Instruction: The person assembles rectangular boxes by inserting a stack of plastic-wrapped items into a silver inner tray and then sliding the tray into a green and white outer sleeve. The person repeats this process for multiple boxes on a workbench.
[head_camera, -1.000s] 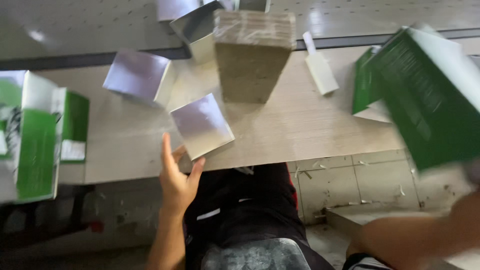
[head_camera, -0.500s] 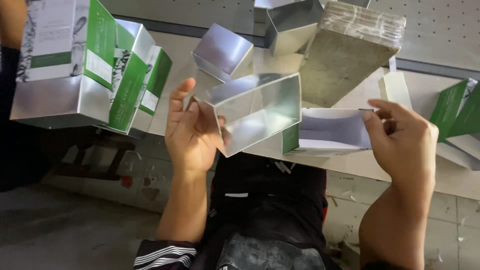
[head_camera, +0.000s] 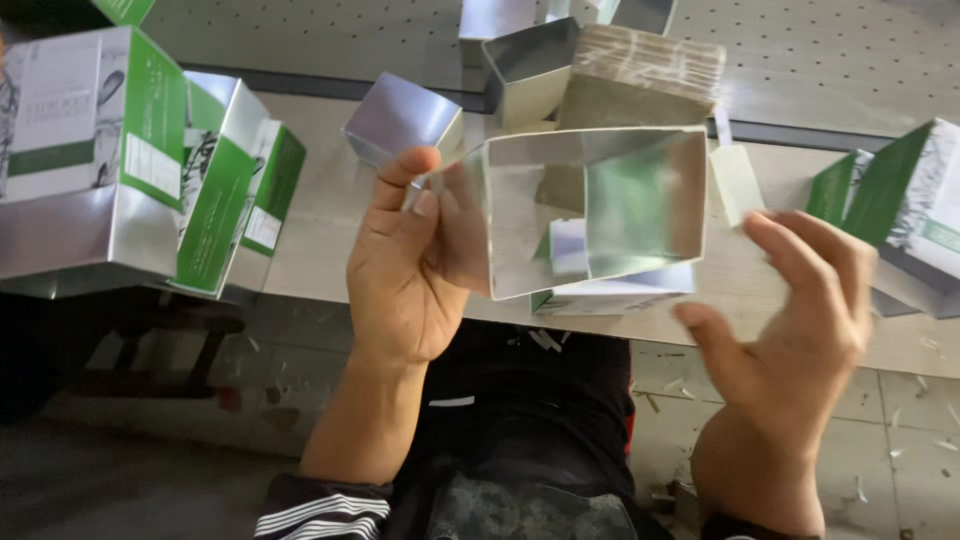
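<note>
Silver carton sleeve held open above the table edge.
The left hand grips the sleeve by its left wall, mouth toward the camera; green-and-white boxes stand at the left, more at the right, a stack of flat blanks behind on the table. Since 0.5 s ago the sleeve has squared up wider, and the right hand has let go, now open with fingers spread beside it.

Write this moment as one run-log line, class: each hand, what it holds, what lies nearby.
left hand: grips open silver carton sleeve | right hand: open, beside sleeve, not touching | nearby: green-and-silver boxes on table
</note>
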